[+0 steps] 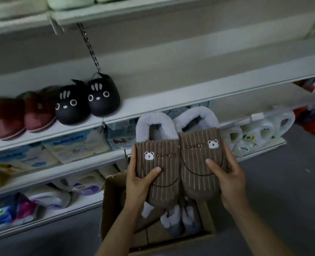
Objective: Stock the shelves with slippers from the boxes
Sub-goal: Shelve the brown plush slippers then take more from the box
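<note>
Left hand [141, 179] and right hand [226, 177] each grip one brown striped slipper [160, 174], thumbs on top, keeping the pair side by side for placement as a unit. Pair hangs above the open cardboard box [107, 200]. At 12 o'clock, bare shelf [171, 102] beside the black cat slippers [87, 102] suits it.

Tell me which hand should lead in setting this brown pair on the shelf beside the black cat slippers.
Probably right. The bare stretch of shelf lies right of the black cat slippers, nearer the right hand. The left hand keeps its grip on the brown slippers as support.
</note>
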A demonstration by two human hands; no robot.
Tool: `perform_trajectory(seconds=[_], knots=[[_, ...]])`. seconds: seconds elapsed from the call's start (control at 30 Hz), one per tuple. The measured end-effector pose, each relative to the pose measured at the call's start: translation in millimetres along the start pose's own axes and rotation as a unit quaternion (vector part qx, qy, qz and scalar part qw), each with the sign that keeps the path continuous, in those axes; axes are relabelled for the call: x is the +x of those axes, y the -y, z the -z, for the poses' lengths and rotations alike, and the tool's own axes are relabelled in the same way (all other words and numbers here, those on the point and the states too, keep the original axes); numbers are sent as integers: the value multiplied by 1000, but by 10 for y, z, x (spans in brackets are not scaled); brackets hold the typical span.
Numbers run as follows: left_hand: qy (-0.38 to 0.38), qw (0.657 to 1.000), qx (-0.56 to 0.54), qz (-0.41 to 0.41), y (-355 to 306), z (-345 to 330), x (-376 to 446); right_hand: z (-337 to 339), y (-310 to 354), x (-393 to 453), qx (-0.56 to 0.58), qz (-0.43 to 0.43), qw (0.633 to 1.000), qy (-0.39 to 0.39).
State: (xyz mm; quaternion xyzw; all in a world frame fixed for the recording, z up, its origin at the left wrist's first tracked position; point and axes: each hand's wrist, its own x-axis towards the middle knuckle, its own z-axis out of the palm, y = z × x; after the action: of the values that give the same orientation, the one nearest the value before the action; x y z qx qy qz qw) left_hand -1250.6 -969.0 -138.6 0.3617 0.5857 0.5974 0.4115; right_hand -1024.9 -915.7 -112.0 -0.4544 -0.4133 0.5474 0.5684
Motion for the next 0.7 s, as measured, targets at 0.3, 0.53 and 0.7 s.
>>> perform_trajectory(seconds=[0.3,0.53,0.7], knots=[[-39,996,-5,-76,-880,-171,593,-403,751,662,22,34,998,41],[-59,996,-19,-67,-1031,-143,1350,-837,741,1419,14,28,997,64],[-71,996,-20,-50,-1034,-176,1868,-1023,639,1889,-4,12,998,67]])
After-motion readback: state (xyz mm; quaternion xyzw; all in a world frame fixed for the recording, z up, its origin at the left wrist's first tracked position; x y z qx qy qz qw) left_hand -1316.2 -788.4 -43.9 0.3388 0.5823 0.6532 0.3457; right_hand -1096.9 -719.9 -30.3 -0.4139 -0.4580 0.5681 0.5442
